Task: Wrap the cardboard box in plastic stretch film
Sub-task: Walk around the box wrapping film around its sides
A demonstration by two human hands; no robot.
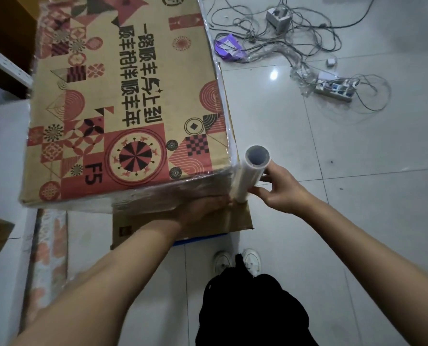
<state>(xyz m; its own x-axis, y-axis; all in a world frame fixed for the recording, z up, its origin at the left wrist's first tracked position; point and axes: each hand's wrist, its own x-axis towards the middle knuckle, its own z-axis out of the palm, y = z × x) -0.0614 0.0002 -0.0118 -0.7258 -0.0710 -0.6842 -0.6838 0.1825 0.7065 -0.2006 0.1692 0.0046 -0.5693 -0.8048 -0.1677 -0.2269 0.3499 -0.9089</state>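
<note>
At the near right corner of the cardboard box [123, 101], the roll of stretch film [249, 174] is held upright by the right hand [280, 188], whose fingers and thumb are curled round its lower half. The left hand [203, 208] is laid against the near side of the box just beside the roll, over film that is already on that face; how far its fingers are bent cannot be told, as they are partly hidden under the box edge and behind the roll.

The box is seen printed face up, tilted slightly and raised on a smaller carton [183, 227] that stands on the tiled floor [332, 196]. Film is seen along the near side and up the right edge, while the top face looks mostly bare. The wrapping is judged to be partway done, with the roll about to be carried round the corner.

Several things could go wrong from here. If tension is lost as the roll turns the corner, the film may go slack and wrinkle. If it is pulled too hard, the box could be dragged or tipped off the narrow carton beneath it, since it overhangs on the left. A sharp corner may also tear the stretched film.

Further out, a tangle of cables and power strips [332, 86] lies on the floor well apart to the right; a trailing foot could be caught there if the box is circled. White shoes [238, 262] are seen below.
</note>
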